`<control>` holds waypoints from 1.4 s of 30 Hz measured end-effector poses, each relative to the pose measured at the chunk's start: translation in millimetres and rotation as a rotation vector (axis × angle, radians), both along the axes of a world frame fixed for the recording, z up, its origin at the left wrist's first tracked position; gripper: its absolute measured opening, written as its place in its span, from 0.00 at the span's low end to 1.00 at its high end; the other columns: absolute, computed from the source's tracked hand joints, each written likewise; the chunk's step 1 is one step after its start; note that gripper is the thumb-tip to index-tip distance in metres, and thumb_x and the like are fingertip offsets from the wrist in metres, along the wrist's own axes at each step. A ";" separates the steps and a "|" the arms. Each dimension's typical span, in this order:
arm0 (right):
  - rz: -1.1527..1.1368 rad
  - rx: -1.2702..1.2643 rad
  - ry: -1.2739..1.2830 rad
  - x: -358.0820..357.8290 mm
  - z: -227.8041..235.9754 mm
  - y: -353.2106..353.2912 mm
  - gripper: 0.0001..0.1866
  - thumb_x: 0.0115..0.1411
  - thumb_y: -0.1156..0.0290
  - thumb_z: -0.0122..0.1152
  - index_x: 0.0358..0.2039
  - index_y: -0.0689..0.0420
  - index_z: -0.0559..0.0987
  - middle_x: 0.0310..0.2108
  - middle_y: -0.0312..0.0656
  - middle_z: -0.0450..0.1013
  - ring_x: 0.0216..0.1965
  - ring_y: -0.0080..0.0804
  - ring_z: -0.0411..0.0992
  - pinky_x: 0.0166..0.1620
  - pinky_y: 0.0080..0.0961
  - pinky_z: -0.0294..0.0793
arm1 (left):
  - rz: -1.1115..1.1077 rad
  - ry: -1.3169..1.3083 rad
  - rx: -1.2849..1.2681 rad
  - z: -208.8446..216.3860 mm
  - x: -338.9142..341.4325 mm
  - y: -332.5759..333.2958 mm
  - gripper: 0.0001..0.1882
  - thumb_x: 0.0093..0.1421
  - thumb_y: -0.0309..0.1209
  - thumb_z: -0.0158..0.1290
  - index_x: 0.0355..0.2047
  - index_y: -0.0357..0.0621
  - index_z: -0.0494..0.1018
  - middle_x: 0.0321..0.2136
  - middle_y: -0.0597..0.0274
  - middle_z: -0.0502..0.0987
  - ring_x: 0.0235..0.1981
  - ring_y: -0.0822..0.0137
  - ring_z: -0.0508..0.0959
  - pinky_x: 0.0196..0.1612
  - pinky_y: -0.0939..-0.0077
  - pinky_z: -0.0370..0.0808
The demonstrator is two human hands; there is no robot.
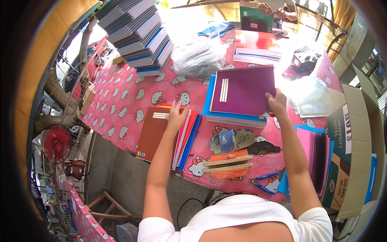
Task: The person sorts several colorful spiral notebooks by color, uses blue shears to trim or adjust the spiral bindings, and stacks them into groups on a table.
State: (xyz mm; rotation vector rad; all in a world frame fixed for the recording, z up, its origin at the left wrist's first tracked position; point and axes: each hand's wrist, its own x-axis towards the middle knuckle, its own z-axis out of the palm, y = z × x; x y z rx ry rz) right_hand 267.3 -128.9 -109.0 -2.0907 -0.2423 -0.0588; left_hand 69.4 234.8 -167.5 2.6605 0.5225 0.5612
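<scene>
A stack of spiral notebooks lies in the middle, with a purple notebook (pixel 246 89) on top of a blue notebook (pixel 209 105). My right hand (pixel 277 101) grips the purple notebook by its right edge, fingers partly hidden beneath it. To the left is a second, fanned pile with a brown notebook (pixel 153 133) uppermost and red notebooks (pixel 184 139) and blue ones showing at its right side. My left hand (pixel 176 117) rests on the brown notebook's upper right part, its fingers stretched out and holding nothing.
A tall notebook stack (pixel 137 36) stands at the far left beside plastic bags (pixel 199 56). Near me are a slipper (pixel 231 141), orange-wrapped blocks (pixel 227 163) and blue pliers (pixel 266 181). Pink notebooks (pixel 304 153) and a cardboard box (pixel 342 161) sit right. Another person's hands (pixel 274 11) hold a green notebook opposite.
</scene>
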 end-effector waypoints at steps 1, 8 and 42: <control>0.007 0.048 -0.068 -8.3 15.1 5.4 0.16 0.53 0.70 0.64 0.39 0.68 0.78 0.31 0.49 0.78 0.30 0.37 0.77 0.36 0.29 0.74 | -0.031 -0.120 -0.176 6.4 14.2 4.3 0.38 0.58 0.45 0.57 0.63 0.41 0.56 0.58 0.46 0.65 0.59 0.50 0.65 0.61 0.50 0.58; 0.247 0.627 -0.011 -4.3 41.0 -27.9 0.15 0.57 0.73 0.60 0.44 0.65 0.76 0.35 0.38 0.76 0.35 0.24 0.72 0.41 0.22 0.71 | -0.454 -0.101 -1.533 65.9 90.4 -58.8 0.12 0.63 0.29 0.52 0.46 0.40 0.72 0.41 0.61 0.78 0.40 0.71 0.78 0.45 0.71 0.75; 0.500 0.479 0.137 -167.7 15.5 -86.0 0.10 0.48 0.82 0.66 0.33 0.63 0.80 0.29 0.40 0.79 0.32 0.27 0.77 0.37 0.26 0.77 | -0.270 -0.682 -0.890 169.5 -153.8 -192.3 0.12 0.61 0.28 0.56 0.40 0.30 0.76 0.33 0.64 0.78 0.34 0.77 0.74 0.42 0.81 0.70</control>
